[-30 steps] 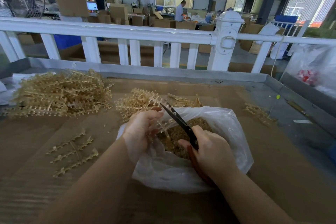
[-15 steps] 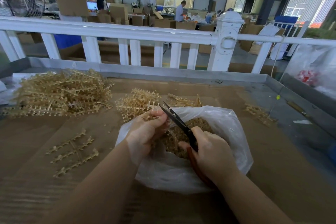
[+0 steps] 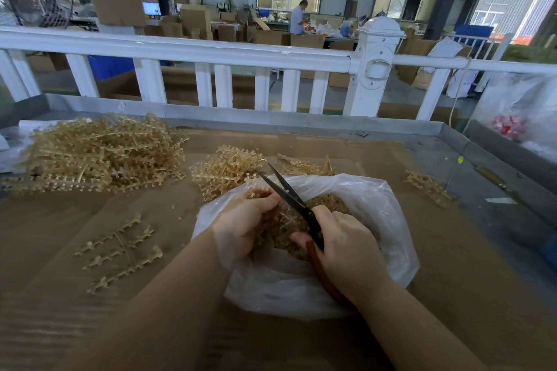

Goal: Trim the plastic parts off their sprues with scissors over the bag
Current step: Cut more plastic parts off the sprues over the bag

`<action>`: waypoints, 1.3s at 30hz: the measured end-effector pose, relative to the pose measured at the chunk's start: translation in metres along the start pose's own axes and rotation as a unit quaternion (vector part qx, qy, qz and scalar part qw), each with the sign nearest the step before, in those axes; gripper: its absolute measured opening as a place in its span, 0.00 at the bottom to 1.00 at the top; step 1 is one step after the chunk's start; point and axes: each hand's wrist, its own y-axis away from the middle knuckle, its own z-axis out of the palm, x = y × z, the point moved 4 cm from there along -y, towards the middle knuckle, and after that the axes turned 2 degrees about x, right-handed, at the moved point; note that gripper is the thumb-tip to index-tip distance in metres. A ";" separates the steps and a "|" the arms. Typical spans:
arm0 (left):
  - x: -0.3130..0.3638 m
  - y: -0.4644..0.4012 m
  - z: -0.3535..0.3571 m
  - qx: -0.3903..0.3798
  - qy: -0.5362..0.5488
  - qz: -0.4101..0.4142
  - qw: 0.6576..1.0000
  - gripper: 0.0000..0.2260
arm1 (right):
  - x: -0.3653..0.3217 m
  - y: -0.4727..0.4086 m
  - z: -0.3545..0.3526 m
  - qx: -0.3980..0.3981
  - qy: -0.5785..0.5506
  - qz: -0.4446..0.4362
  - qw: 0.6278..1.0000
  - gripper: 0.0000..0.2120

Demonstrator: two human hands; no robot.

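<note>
A clear plastic bag (image 3: pixel 388 217) lies open on the brown table, holding a heap of cut tan parts (image 3: pixel 328 202). Over its mouth my left hand (image 3: pixel 244 223) grips a tan sprue (image 3: pixel 259 190), mostly hidden by the fingers. My right hand (image 3: pixel 346 250) grips black-bladed scissors (image 3: pixel 289 193) with red-brown handles. The blades are parted and point up-left, right beside the sprue.
A big pile of uncut sprues (image 3: pixel 99 153) lies at the far left, a smaller one (image 3: pixel 226 169) just behind the bag. Three loose sprues (image 3: pixel 120 253) lie front left, a few more (image 3: pixel 428 187) at the right. A white railing (image 3: pixel 271 54) stands behind the table's metal rim.
My left hand has drawn the sprue lower into the bag's mouth, so less of it shows. The scissors' blades have parted a little; the right hand stays put.
</note>
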 end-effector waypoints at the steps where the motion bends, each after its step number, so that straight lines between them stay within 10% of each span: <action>1: 0.000 0.001 0.001 0.000 -0.006 -0.010 1.000 0.08 | 0.000 -0.001 0.001 -0.007 0.000 0.000 1.000 0.16; 39: -0.006 0.000 0.002 0.000 0.026 0.052 0.998 0.13 | 0.011 -0.006 0.006 -0.072 0.010 -0.010 0.997 0.07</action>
